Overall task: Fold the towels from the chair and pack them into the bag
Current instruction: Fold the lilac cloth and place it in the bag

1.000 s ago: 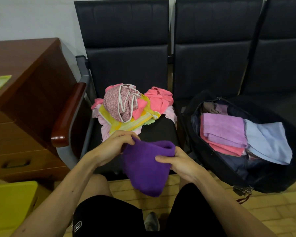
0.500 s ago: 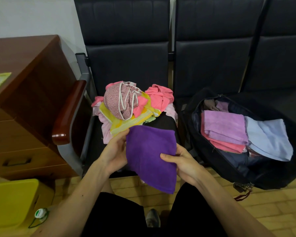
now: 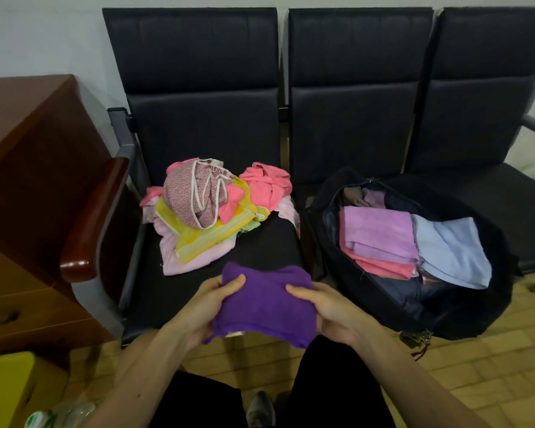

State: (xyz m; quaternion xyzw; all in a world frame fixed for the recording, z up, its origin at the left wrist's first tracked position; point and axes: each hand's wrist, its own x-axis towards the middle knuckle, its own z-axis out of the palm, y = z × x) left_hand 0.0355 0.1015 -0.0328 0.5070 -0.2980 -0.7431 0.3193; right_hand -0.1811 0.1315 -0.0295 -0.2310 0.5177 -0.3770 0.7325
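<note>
Both hands hold the purple towel (image 3: 266, 301), folded to a thick packet, just over the front part of the chair seat (image 3: 155, 291). The left hand (image 3: 210, 307) grips its left side w/ thumb on top and fingers curled under. The right hand (image 3: 325, 307) grips the right side in the same way.

The bag (image 3: 445, 313) lies open on the next seat to the right, w/ a lilac towel (image 3: 380, 233) and a light blue towel (image 3: 451, 248) already inside.

Risk, in my judgement: the packet is soft and held only at 2 sides. Its lower corner hangs loose, so the fold can open if one hand lets go during the carry. Also the bag front seems to reach over the seat edge, so a strong push inside could slide it toward the floor.

Room: the way from packet to bag is free, only a sideways move to the right. Free space in the bag shows at the front, near the rim. The pile of unfolded towels (image 3: 210, 217) lies behind the hands, apart from them, and the armrest (image 3: 90, 217) is well apart at the left
</note>
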